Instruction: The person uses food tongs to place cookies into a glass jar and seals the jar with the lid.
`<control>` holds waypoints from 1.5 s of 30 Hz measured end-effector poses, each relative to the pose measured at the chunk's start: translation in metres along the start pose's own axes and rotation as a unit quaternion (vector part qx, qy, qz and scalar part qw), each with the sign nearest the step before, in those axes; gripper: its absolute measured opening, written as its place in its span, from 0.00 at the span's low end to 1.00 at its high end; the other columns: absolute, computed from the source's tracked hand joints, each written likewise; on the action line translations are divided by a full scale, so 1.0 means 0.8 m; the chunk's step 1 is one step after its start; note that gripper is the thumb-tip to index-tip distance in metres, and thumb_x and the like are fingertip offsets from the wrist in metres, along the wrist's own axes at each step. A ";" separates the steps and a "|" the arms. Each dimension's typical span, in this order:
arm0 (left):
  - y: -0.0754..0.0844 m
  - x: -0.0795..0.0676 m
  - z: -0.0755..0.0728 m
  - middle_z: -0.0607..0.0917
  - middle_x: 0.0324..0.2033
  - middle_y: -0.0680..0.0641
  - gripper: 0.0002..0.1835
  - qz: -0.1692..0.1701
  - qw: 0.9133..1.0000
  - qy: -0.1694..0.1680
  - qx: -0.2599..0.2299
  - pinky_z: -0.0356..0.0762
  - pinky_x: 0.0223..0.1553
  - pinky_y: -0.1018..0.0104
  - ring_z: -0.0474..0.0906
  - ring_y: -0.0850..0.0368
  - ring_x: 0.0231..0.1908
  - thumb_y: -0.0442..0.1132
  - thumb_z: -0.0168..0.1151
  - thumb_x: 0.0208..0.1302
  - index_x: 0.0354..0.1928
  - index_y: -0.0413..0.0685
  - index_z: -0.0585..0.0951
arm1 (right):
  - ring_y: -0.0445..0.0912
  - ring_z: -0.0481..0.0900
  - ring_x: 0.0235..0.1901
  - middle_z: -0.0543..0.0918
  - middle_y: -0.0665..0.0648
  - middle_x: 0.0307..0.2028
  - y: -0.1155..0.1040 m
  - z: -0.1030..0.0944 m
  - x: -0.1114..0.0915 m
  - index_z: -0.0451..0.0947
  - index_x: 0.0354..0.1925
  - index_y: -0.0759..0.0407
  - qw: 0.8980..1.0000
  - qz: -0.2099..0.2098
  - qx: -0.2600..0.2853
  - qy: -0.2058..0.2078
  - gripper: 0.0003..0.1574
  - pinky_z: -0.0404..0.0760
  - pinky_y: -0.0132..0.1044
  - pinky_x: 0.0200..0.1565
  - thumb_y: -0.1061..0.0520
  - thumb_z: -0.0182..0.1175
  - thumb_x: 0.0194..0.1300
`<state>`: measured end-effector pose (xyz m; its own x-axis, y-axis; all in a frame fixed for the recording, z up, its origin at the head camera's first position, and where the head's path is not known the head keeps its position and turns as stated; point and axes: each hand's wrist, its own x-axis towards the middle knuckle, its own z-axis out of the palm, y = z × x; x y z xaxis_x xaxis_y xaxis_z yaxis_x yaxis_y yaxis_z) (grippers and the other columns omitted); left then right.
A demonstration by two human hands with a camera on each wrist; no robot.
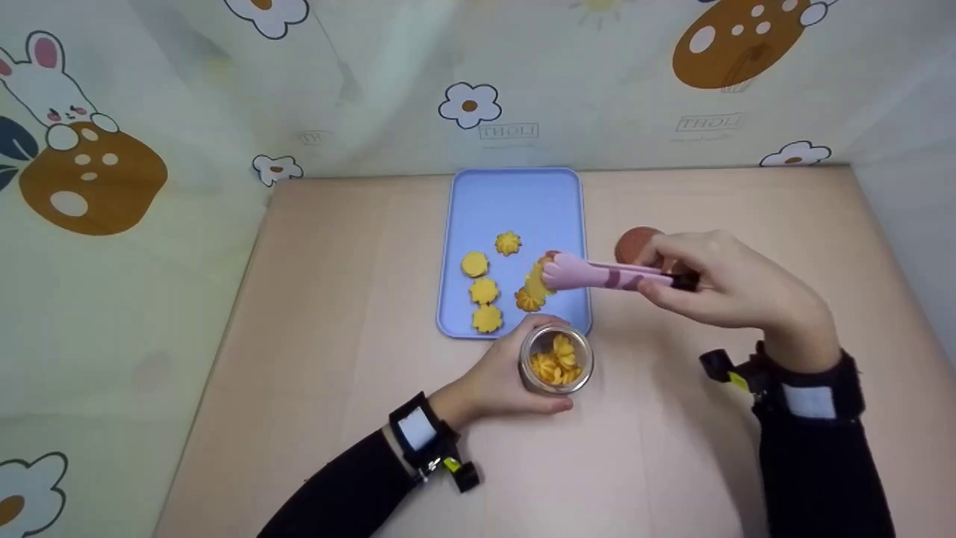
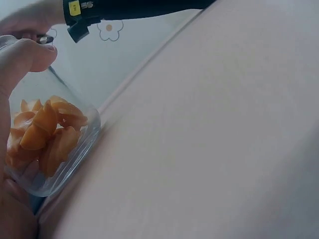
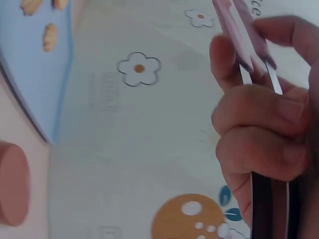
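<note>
**Glass jar [image 1: 589, 366] grasped in my left hand [image 1: 502, 377], pink tongs [image 1: 601, 275] in my right hand [image 1: 736, 280]**

From my head I see my left fingers and thumb wrapped around the jar, just at the near edge of the blue tray [image 1: 515, 205]. Its mouth faces up toward me, and yellow cookies [image 1: 556, 366] lie heaped inside. My right hand grasps the tongs, which point across to the tray from its right side. At their tips is a yellow cookie [image 1: 538, 281]; I cannot tell from here whether the tips pinch it. Just beside it on the tray lies a browner flower-shaped cookie [image 1: 529, 300]. Three pale yellow cookies [image 1: 487, 319] make a column toward the left, and one ridged cookie [image 1: 508, 243] sits farther up. A reddish-brown disc [image 1: 635, 243] is on the table [image 1: 336, 299], partly hidden by my right hand. Behind the table stands a pale backdrop [image 1: 373, 97] printed with flowers and a rabbit.

From my left wrist, my thumb shows against the jar's clear wall, with the ridged cookies piled near its base. My right hand and its dark sleeve [image 2: 139, 7] appear beyond the jar.

From my right wrist, my fingers are curled around the tongs, pink at one end, metal and black lower down. The tips lie outside this view. A corner of the tray with cookies on it shows at upper left, and the disc below it, apart from the tray.
</note>
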<state>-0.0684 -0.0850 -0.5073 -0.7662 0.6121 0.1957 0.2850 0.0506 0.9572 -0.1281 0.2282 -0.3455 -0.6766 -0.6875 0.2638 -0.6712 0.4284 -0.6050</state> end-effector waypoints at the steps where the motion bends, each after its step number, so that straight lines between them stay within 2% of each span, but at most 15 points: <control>1: 0.000 0.000 0.000 0.79 0.68 0.57 0.53 0.000 1.000 0.000 0.000 0.71 0.76 0.55 0.77 0.56 0.69 0.43 0.91 0.48 0.74 0.56 0.68 | 0.35 0.71 0.21 0.79 0.39 0.28 -0.004 -0.004 -0.003 0.84 0.44 0.48 1.000 0.004 -0.002 -0.009 0.11 0.70 0.26 0.20 0.63 0.72 0.69; 4: 0.001 -0.001 0.000 0.80 0.69 0.56 0.53 -0.006 1.000 0.000 0.002 0.72 0.76 0.55 0.77 0.56 0.69 0.43 0.91 0.48 0.74 0.56 0.68 | 0.33 0.69 0.20 0.76 0.39 0.28 -0.016 -0.013 -0.012 0.83 0.43 0.47 1.000 0.013 -0.006 -0.027 0.13 0.68 0.25 0.18 0.64 0.73 0.68; 9: 0.002 -0.002 -0.001 0.82 0.66 0.55 0.53 -0.033 0.999 -0.003 0.015 0.74 0.74 0.56 0.79 0.59 0.67 0.48 0.90 0.49 0.73 0.57 0.67 | 0.29 0.66 0.19 0.74 0.37 0.26 -0.026 -0.018 -0.022 0.83 0.42 0.46 0.999 -0.005 -0.015 -0.030 0.16 0.65 0.22 0.18 0.65 0.75 0.63; 13: 0.003 -0.003 -0.001 0.82 0.65 0.55 0.53 -0.045 0.999 -0.007 0.009 0.76 0.72 0.57 0.79 0.59 0.66 0.49 0.90 0.50 0.74 0.58 0.66 | 0.28 0.66 0.19 0.74 0.37 0.27 -0.034 -0.018 -0.027 0.83 0.41 0.46 0.999 0.002 -0.024 -0.039 0.15 0.66 0.22 0.18 0.64 0.75 0.63; 19: 0.003 -0.002 -0.001 0.80 0.67 0.55 0.53 -0.041 0.999 -0.011 -0.007 0.76 0.72 0.58 0.78 0.59 0.67 0.46 0.90 0.51 0.76 0.58 0.66 | 0.28 0.68 0.19 0.74 0.35 0.27 -0.048 -0.016 -0.029 0.83 0.40 0.43 0.996 0.048 -0.033 -0.067 0.14 0.67 0.24 0.18 0.62 0.75 0.64; 22: 0.003 -0.002 -0.001 0.80 0.68 0.55 0.53 -0.034 0.999 -0.011 -0.011 0.78 0.71 0.57 0.78 0.59 0.67 0.45 0.89 0.51 0.77 0.58 0.66 | 0.29 0.69 0.18 0.74 0.36 0.26 -0.056 -0.014 -0.028 0.82 0.38 0.41 0.992 0.085 -0.034 -0.091 0.14 0.69 0.26 0.17 0.61 0.74 0.66; 25: 0.003 -0.001 -0.001 0.80 0.68 0.56 0.53 -0.024 1.000 -0.009 -0.012 0.79 0.71 0.57 0.79 0.58 0.66 0.43 0.90 0.51 0.76 0.58 0.67 | 0.30 0.70 0.18 0.75 0.36 0.25 -0.063 -0.012 -0.025 0.82 0.37 0.40 0.988 0.105 -0.038 -0.108 0.14 0.72 0.29 0.17 0.60 0.73 0.66; 37: 0.000 0.000 0.000 0.82 0.66 0.55 0.52 -0.002 1.000 -0.014 -0.025 0.77 0.72 0.56 0.80 0.56 0.67 0.41 0.89 0.51 0.75 0.57 0.67 | 0.32 0.71 0.24 0.76 0.36 0.28 -0.077 -0.001 -0.022 0.83 0.36 0.42 0.985 0.098 -0.091 -0.111 0.10 0.74 0.30 0.26 0.58 0.72 0.65; 45: -0.001 0.000 0.000 0.81 0.68 0.52 0.52 -0.001 0.999 -0.018 -0.030 0.78 0.72 0.57 0.80 0.56 0.67 0.41 0.89 0.52 0.75 0.57 0.66 | 0.33 0.71 0.26 0.77 0.38 0.29 -0.078 0.004 -0.019 0.85 0.39 0.44 0.983 0.107 -0.095 -0.118 0.08 0.74 0.31 0.28 0.57 0.74 0.65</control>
<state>-0.0687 -0.0846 -0.5079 -0.7459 0.6393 0.1866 0.2468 0.0051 0.9691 -0.0747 0.2102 -0.3142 -0.7345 -0.6769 -0.0491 -0.5804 0.6640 -0.4713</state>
